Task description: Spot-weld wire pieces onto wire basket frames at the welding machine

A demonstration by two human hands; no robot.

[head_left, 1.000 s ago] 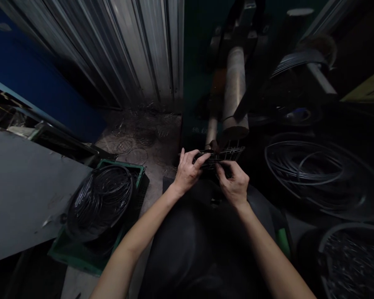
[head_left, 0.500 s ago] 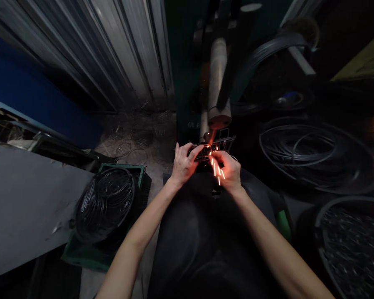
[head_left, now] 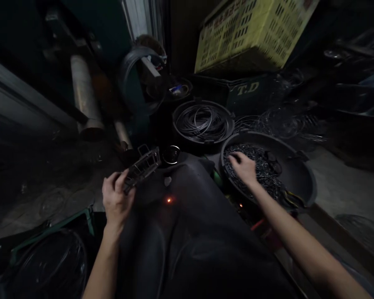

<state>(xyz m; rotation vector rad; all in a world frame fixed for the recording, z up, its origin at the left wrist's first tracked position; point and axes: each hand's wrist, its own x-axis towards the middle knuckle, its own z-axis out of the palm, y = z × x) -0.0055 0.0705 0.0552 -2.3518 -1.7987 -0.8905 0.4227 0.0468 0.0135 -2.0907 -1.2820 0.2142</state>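
Note:
My left hand [head_left: 116,197] is closed on one end of a small wire rack [head_left: 143,166], which tilts up to the right beside the machine's lower arm. Over a round basin [head_left: 302,170] of small metal pieces [head_left: 249,158] hangs my right hand [head_left: 243,167]. Its thumb and fingertips are bent together above the pieces, and whether anything lies between them is too small to tell. The machine's thick upper cylinder [head_left: 84,93] stands at the left, away from both hands. One glowing spark [head_left: 169,200] shows over the dark apron [head_left: 199,224].
Behind the basin sits a round tub [head_left: 176,124] of coiled wire. A yellow crate [head_left: 230,43] rests on a dark box marked T.D [head_left: 247,93]. At the lower left is a green crate [head_left: 52,226] holding a dark, round container.
The view has turned right. My left hand has drawn the rack away from the machine, my right hand has let go of it and moved over the basin. The spray of sparks has died down.

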